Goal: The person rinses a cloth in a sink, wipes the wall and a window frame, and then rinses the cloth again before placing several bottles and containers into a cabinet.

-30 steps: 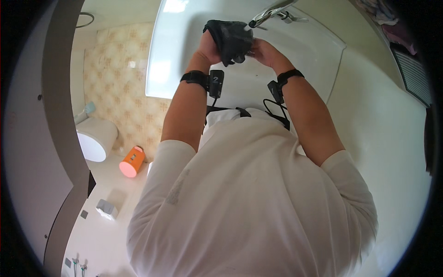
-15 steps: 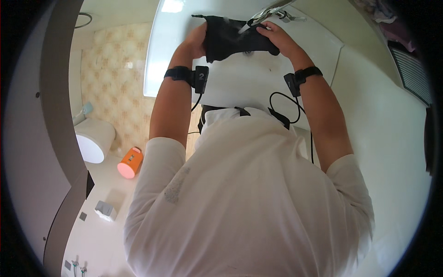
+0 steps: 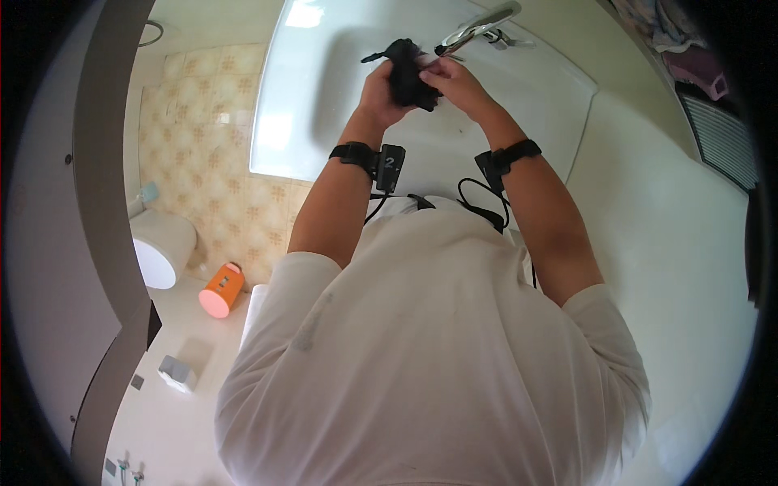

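Observation:
A piece of black cloth (image 3: 409, 77) is bunched up between my two hands, over the white washbasin (image 3: 340, 158). My left hand (image 3: 381, 99) is closed on its left side, with part of the fingers hidden by the folds. At its right side my right hand (image 3: 458, 83) pinches the fabric with thumb and fingers. Just above the right hand is the spout of a chrome faucet (image 3: 478, 28). A pale streak, seemingly water, shows between the spout and the cloth. One narrow end of the cloth sticks out to the left.
A black strap with a small box (image 3: 389, 168) sits on my left wrist, another strap (image 3: 517, 154) on my right, both with cables. To the left are an orange bin (image 3: 222, 290), a white toilet (image 3: 166, 243) and patterned tiles (image 3: 219, 146). Folded fabrics (image 3: 664, 28) lie at the upper right.
The cloth, spread wide between my hands before, is now gathered into a small bundle. My left hand has moved right and my right hand left, bringing them closer together.

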Motion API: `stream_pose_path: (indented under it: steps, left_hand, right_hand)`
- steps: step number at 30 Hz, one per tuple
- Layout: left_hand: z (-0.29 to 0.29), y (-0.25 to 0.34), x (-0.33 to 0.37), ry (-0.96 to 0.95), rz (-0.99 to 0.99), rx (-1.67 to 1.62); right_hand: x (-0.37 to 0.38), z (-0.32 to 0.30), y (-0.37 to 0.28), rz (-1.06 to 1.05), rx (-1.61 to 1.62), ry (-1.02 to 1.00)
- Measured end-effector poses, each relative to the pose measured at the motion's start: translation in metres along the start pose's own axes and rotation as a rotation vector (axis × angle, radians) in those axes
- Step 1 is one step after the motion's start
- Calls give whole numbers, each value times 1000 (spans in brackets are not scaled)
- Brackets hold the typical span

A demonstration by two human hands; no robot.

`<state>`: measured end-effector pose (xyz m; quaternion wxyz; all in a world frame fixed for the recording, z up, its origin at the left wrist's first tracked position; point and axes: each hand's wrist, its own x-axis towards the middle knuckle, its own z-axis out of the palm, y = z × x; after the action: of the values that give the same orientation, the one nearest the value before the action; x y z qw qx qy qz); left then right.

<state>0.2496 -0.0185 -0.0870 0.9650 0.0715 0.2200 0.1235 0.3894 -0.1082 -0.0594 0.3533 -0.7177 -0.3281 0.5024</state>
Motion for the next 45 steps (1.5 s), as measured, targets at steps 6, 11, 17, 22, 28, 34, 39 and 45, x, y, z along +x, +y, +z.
stream_pose_path:
  steps: [6, 11, 17, 22, 28, 34, 39, 45]
  left_hand:
    - [14, 4, -5, 105, 25, 117]
    - [-60, 28, 5, 170, 67, 29]
    - [-100, 47, 13, 596, -13, 479]
    - [-81, 48, 9, 524, 182, 1593]
    - [-52, 22, 34, -239, 219, 1858]
    - [-40, 34, 19, -97, 68, 1277]
    - [-49, 40, 13, 10, 47, 760]
    - [-41, 41, 14, -4, 23, 812]
  right_hand:
    - [-2, 15, 8, -132, 221, 170]
    - [-22, -21, 1, 22, 754, 189]
    - [-28, -42, -1, 58, 694, 18]
    - [-27, -20, -18, 154, 500, -50]
    - [-10, -9, -15, 112, 155, -35]
    - [-12, -29, -7, 128, -102, 294]
    - [-22, -42, -12, 292, -452, -92]
    - [-21, -59, 36, 257, -373, -217]
